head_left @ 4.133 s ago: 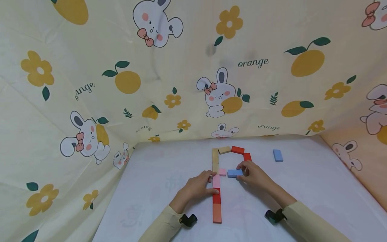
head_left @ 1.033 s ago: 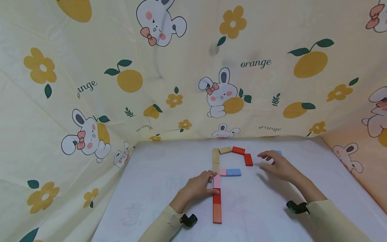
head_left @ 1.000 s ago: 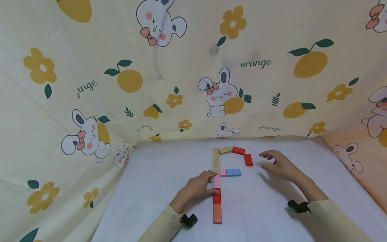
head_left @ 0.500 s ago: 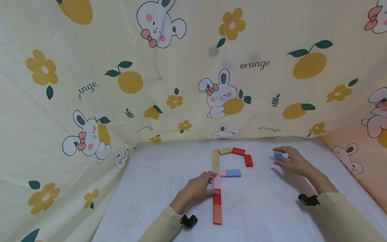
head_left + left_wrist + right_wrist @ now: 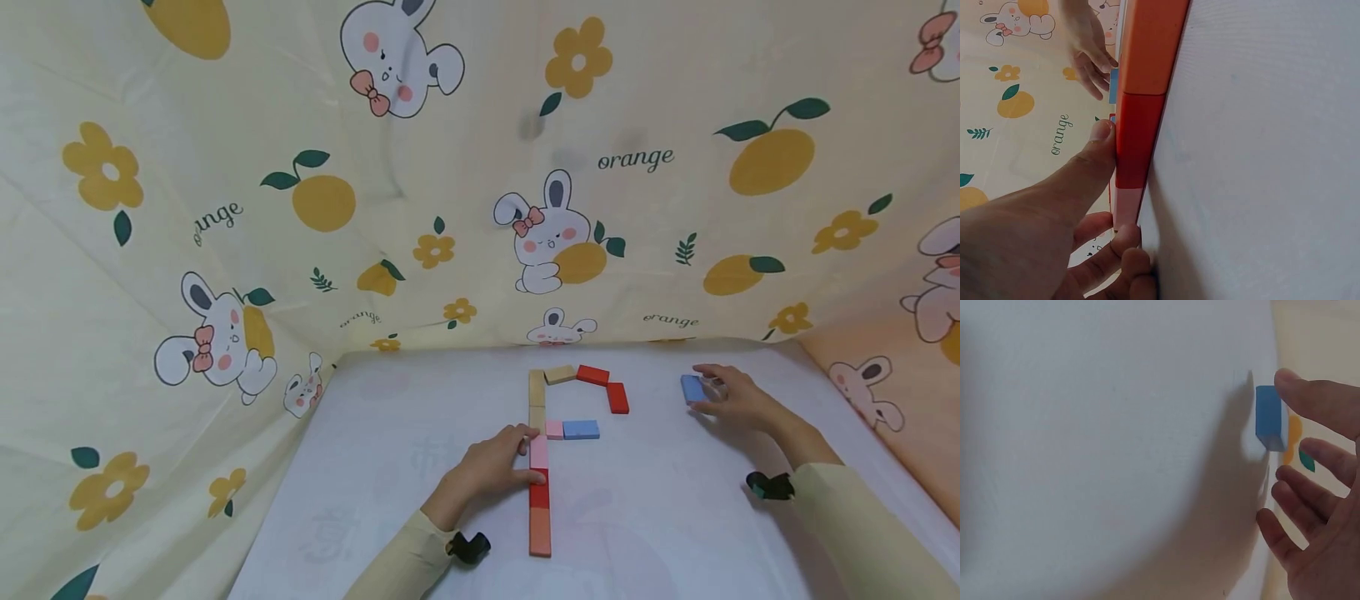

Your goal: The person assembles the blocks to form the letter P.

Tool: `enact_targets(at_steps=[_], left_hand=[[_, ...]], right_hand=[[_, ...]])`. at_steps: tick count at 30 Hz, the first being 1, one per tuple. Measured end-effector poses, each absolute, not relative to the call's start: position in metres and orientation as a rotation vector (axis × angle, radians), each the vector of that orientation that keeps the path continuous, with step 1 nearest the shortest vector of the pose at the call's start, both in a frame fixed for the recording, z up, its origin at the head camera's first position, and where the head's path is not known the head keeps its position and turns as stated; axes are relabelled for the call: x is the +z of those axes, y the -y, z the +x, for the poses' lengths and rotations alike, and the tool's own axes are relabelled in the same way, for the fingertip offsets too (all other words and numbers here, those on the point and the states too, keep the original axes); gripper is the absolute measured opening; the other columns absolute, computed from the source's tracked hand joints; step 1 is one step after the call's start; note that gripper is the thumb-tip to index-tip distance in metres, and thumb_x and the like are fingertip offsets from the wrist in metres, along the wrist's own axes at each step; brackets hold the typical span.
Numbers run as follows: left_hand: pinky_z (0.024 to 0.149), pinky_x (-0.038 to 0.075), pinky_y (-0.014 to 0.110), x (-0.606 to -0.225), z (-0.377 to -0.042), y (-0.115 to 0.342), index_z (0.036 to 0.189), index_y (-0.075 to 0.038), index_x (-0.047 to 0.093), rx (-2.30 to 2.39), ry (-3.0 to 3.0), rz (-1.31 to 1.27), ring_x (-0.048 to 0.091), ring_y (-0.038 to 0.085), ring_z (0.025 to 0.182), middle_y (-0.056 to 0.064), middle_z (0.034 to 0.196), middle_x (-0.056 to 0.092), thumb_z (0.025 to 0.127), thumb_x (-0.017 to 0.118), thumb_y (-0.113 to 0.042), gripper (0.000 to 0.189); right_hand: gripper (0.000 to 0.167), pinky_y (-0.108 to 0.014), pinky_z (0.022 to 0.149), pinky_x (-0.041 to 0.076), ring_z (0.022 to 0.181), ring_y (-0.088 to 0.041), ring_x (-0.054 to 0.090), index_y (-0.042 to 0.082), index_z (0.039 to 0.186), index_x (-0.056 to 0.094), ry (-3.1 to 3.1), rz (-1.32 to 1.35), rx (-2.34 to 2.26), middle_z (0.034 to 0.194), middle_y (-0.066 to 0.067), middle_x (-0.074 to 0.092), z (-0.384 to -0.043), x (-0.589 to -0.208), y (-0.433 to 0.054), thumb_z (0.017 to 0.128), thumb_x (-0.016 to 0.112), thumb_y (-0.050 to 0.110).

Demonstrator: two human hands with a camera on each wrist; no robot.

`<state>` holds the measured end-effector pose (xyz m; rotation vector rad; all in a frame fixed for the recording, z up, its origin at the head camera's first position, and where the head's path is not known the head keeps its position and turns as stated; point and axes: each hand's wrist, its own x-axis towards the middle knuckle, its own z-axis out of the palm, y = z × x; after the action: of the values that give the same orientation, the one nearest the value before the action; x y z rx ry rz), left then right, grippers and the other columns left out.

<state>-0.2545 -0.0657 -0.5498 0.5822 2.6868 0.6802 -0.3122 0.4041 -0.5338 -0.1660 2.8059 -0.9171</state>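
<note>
In the head view, my left hand [image 5: 491, 464] rests at a straight column of flat blocks, its thumb at the red block [image 5: 539, 493] and its fingertips at the pink block [image 5: 538, 452]. The left wrist view shows the thumb along the side of the red block [image 5: 1138, 140], fingers loosely bent by the pink one [image 5: 1127, 206]. At the right, my right hand [image 5: 738, 400] is spread beside a lone blue block [image 5: 692, 389]. In the right wrist view, the thumb is right at the top of this blue block [image 5: 1268, 415], the other fingers apart.
An orange block [image 5: 539, 532] ends the column near me. Tan blocks [image 5: 536, 387], two red blocks [image 5: 617, 398], a small pink block [image 5: 554, 430] and a blue block [image 5: 581, 430] form a loop at the upper right. A patterned cloth [image 5: 450, 167] hangs behind the white table [image 5: 375, 392].
My right hand has left the blue block in the loop, now lying against the small pink block, and moved right to the lone blue block. My left hand stays at the column.
</note>
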Motion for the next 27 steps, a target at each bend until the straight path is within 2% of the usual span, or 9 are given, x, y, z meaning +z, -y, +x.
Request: enact_targets(at_steps=[4, 13, 21, 27], left_hand=[[0.082, 0.053, 0.032, -0.549, -0.254, 0.065, 0.155, -0.028, 0.053, 0.671, -2.69, 0.581, 0.055, 0.006, 0.096, -0.012, 0.113, 0.06, 0.088, 0.085, -0.057, 0.079], [0.083, 0.054, 0.034, -0.546, -0.252, 0.065, 0.154, -0.027, 0.053, 0.661, -2.698, 0.581, 0.055, 0.006, 0.095, -0.011, 0.112, 0.06, 0.087, 0.086, -0.056, 0.08], [0.082, 0.053, 0.034, -0.548, -0.252, 0.065, 0.154, -0.027, 0.053, 0.66, -2.704, 0.592, 0.055, 0.006, 0.094, -0.012, 0.111, 0.059, 0.088, 0.086, -0.056, 0.079], [0.084, 0.055, 0.036, -0.548, -0.251, 0.065, 0.154, -0.026, 0.054, 0.647, -2.714, 0.599, 0.055, 0.006, 0.095, -0.011, 0.111, 0.06, 0.087, 0.086, -0.057, 0.08]], right_hand=[[0.091, -0.079, 0.106, 0.035, 0.133, -0.061, 0.036, -0.006, 0.159, 0.033, -2.795, -0.156, -0.907, 0.149, -0.042, 0.036, -0.313, -0.536, -0.405, 0.094, 0.085, 0.031], [0.085, -0.079, 0.106, 0.036, 0.133, -0.063, 0.035, -0.007, 0.156, 0.04, -2.813, -0.188, -0.82, 0.148, -0.042, 0.038, -0.318, -0.543, -0.407, 0.094, 0.084, 0.031], [0.076, -0.078, 0.107, 0.036, 0.133, -0.063, 0.037, -0.008, 0.155, 0.042, -2.796, -0.21, -0.843, 0.147, -0.041, 0.04, -0.311, -0.543, -0.41, 0.096, 0.079, 0.02], [0.075, -0.077, 0.107, 0.037, 0.133, -0.061, 0.04, -0.007, 0.154, 0.044, -2.801, -0.197, -0.884, 0.146, -0.039, 0.042, -0.309, -0.546, -0.41, 0.095, 0.081, 0.023]])
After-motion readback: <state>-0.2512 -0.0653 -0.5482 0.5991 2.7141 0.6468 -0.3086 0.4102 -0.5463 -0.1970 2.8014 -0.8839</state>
